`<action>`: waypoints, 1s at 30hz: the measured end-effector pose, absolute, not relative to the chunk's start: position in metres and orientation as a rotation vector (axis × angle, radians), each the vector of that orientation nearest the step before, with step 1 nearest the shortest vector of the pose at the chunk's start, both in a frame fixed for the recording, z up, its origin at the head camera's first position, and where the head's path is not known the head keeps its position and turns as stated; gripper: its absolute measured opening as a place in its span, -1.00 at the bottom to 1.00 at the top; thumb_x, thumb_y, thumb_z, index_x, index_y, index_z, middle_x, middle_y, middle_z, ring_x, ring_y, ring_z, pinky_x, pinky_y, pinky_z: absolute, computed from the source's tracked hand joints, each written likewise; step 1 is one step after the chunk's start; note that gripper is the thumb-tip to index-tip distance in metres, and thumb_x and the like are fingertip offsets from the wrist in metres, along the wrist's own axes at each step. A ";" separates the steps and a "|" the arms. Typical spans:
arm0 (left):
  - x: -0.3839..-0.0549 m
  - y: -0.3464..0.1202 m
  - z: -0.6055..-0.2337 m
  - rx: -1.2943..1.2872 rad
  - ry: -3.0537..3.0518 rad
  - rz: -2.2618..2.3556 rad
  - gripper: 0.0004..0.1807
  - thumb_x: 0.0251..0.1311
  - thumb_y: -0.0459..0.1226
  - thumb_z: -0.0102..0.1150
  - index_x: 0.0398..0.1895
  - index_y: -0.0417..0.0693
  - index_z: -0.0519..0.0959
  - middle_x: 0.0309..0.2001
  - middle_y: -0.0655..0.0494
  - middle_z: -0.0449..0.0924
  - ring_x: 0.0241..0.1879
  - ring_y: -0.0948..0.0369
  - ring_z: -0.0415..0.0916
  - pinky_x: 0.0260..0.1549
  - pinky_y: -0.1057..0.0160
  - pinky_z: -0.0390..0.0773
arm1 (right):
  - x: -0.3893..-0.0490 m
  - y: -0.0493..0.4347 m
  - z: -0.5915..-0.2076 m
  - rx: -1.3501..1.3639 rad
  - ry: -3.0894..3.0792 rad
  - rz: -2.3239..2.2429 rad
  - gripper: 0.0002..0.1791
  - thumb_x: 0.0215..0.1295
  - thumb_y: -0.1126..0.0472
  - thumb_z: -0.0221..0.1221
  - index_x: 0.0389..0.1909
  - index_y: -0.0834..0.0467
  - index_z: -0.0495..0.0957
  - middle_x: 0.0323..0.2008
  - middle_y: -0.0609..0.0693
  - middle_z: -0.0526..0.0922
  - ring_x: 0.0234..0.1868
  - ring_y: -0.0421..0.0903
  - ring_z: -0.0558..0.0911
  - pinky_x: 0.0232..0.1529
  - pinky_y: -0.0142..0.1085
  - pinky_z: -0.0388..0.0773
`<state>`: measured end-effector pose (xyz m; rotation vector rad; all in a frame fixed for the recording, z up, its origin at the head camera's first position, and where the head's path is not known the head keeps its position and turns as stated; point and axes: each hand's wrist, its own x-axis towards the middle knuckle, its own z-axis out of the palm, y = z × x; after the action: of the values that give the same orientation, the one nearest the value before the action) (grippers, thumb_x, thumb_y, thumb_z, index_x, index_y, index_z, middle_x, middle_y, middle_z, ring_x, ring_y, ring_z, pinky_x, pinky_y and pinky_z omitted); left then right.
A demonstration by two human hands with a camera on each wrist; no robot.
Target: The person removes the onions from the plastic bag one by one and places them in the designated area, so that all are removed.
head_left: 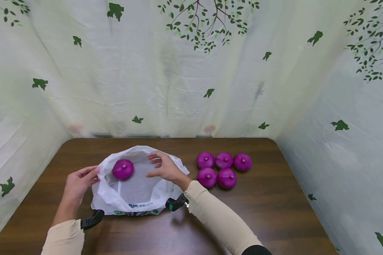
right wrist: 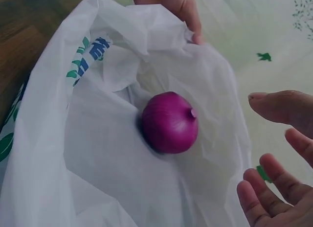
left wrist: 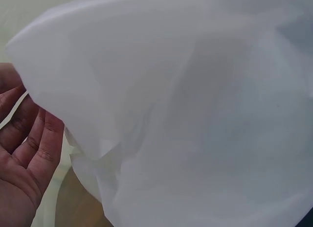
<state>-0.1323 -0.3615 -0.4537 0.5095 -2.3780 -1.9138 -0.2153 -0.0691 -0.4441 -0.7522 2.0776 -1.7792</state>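
A white plastic bag [head_left: 137,191] with green and blue print lies with its mouth spread wide. Inside it, toward the left, is one purple onion [head_left: 122,169], seen closer in the right wrist view, where the onion [right wrist: 170,123] rests on the white plastic. My left hand [head_left: 79,182] pinches the bag's left rim between thumb and fingers. Over the right side of the bag's mouth hovers my right hand [head_left: 167,168], fingers spread and loosely bent, holding nothing. In the left wrist view the bag [left wrist: 171,114] covers most of the picture.
Several more purple onions [head_left: 224,160] stand in two rows on the brown wooden table [head_left: 268,205], right of the bag. Pale curtains [head_left: 166,71] with leaf prints enclose the table at the back and sides.
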 end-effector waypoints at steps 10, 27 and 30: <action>-0.131 -0.362 -0.454 0.489 -2.375 -1.916 -0.72 0.22 0.03 0.20 -0.11 0.16 0.68 -0.32 0.54 0.52 -0.32 0.51 0.54 -0.27 0.51 0.57 | -0.224 -0.092 -0.453 -0.645 2.066 -1.748 -0.35 -0.11 0.49 0.44 0.11 0.24 0.50 0.05 0.06 0.58 0.02 -0.09 0.56 0.03 -0.31 0.53; -0.129 -0.366 -0.459 0.467 -2.365 -1.939 -0.68 0.23 0.00 0.20 -0.09 0.05 0.67 -0.31 0.51 0.53 -0.31 0.49 0.55 -0.25 0.47 0.59 | -0.227 -0.137 -0.471 -0.505 2.130 -1.631 -0.30 -0.16 0.46 0.48 0.12 0.14 0.55 0.16 0.09 0.52 0.14 0.10 0.49 -0.09 -0.37 0.48; -0.129 -0.366 -0.457 0.461 -2.353 -1.947 -0.72 0.23 -0.01 0.20 -0.11 0.09 0.68 -0.31 0.51 0.53 -0.31 0.50 0.55 -0.25 0.48 0.59 | -0.228 -0.144 -0.472 -0.492 2.187 -1.581 -0.30 -0.20 0.45 0.50 0.09 0.09 0.58 0.16 0.05 0.52 0.12 0.08 0.49 -0.14 -0.36 0.45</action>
<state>-0.1291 -0.3663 -0.4573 0.4612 -2.3529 -1.9465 -0.2277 -0.1443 -0.4725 -0.4917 2.1869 -1.5813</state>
